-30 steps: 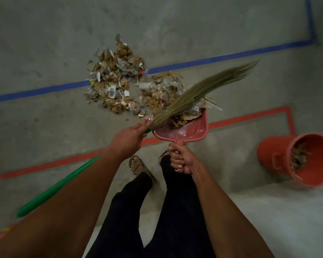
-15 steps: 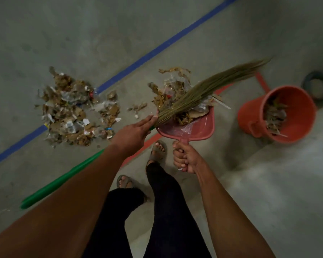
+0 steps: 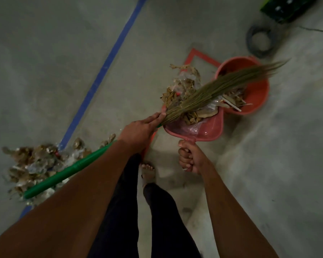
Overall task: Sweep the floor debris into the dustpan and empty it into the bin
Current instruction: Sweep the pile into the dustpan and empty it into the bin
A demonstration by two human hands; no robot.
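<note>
Open floor: your feet stand on bare concrete floor, with wide room to your left front and to your right; a blue tape line runs diagonally across it and a red tape corner lies just beside the bin.
Edges: the dustpan's far lip overlaps the near rim of the orange bin; a coiled cable and a dark green crate sit beyond the bin, apart from it.
Writing: you can read no label or brand on anything.
Left hand: your left hand grips the broom where the green handle meets the bristles, fingers stretched along the binding; the bristles lie across the load and reach over the bin.
Right hand: your right hand is curled tight round the stub handle of the pink dustpan, held off the floor.
Debris: a heap of debris in the pan; a second debris pile lies on the floor at your left, on the blue line, under the broom handle.
</note>
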